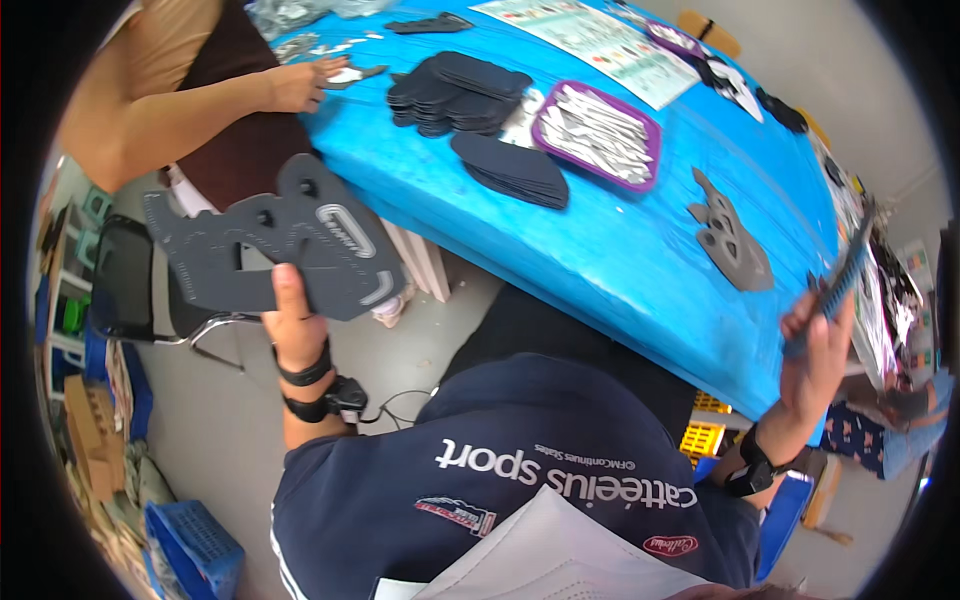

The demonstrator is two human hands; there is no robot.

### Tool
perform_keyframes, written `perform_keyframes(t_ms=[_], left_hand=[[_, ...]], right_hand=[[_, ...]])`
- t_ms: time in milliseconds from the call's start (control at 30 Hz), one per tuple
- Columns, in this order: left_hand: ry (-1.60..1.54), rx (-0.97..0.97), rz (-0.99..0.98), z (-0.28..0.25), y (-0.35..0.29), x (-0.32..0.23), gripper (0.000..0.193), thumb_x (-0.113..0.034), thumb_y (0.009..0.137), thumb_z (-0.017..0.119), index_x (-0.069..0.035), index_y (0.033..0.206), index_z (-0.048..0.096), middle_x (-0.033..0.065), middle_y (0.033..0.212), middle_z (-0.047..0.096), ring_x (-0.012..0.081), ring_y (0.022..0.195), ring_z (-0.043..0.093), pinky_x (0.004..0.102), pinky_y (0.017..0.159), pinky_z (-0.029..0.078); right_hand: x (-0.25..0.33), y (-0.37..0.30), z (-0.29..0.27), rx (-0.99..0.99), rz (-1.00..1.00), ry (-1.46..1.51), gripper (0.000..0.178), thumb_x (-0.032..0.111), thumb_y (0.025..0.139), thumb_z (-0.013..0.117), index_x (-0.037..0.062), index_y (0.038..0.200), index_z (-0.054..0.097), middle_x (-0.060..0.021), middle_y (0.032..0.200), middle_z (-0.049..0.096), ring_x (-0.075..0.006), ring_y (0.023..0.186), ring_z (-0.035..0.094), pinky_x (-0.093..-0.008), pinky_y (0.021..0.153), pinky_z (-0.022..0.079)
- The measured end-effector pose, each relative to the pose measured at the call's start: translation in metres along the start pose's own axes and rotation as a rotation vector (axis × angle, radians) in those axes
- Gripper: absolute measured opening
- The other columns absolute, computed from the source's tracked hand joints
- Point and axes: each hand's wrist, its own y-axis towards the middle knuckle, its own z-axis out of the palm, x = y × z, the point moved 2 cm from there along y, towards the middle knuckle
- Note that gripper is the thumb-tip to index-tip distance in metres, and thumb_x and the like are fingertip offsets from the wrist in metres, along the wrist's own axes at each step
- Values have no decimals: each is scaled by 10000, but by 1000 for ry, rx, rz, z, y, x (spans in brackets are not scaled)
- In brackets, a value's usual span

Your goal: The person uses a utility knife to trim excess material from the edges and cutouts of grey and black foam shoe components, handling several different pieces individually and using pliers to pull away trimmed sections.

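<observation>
My left hand (pixel 296 325) is closed on a dark grey flat template (pixel 215 250), its thumb across the front face. The template has cut-outs, two black knobs and pale raised outlines, and is held up off the table's left edge. Over the table's right end, my right hand (pixel 822 355) grips a thin dark piece (pixel 850 265), seen nearly edge-on and slightly blurred, so its kind is unclear. A grey cut-out piece (pixel 738 250) with several holes lies on the blue-covered table (pixel 600 262), left of my right hand.
Stacked black oval pads (pixel 455 95), a fanned pile of black pads (pixel 510 172) and a purple tray (pixel 655 150) of white strips lie farther back. At the left, a co-worker's hand (pixel 298 86) touches a small piece. A black chair (pixel 125 275) stands left of the table.
</observation>
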Motion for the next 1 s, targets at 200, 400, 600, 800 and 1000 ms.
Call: perform_keyframes(t_ms=[200,400,600,800,1000], left_hand=[[-128,150,111,-14,-11,-16,420,-308,996,451,52,1200,526,120,1117,606,191,992,583,328,871,465],[-152,108,80,-46,-16,-25,465,-354,976,480,56,1192,527,126,1107,607,209,980,591,340,844,480],[-51,51,-5,-69,-19,-13,493,-320,957,504,25,1303,440,141,1185,574,232,1048,591,370,898,496],[-39,109,-173,-74,-21,4,409,-278,964,508,29,1233,479,101,1117,577,191,1001,562,335,868,460],[-45,128,-227,-67,-19,9,311,-263,979,502,20,1094,556,42,967,587,122,868,530,277,760,429]], right_hand=[[-32,99,243,486,147,260,613,265,918,646,-39,1335,314,-185,1191,598,-192,1038,568,-329,939,421],[-52,147,381,539,266,182,605,284,867,715,-26,1249,363,-126,1053,625,-167,939,585,-310,778,467],[-61,159,431,500,56,-20,583,306,803,773,-44,1151,462,-116,1011,603,-147,902,574,-280,751,481],[-53,150,457,501,-328,61,447,239,829,728,-36,1133,550,-49,907,618,-137,810,603,-279,697,498],[-56,149,459,355,-390,26,299,175,860,686,-28,1043,565,-42,872,611,-115,769,595,-257,656,493]])
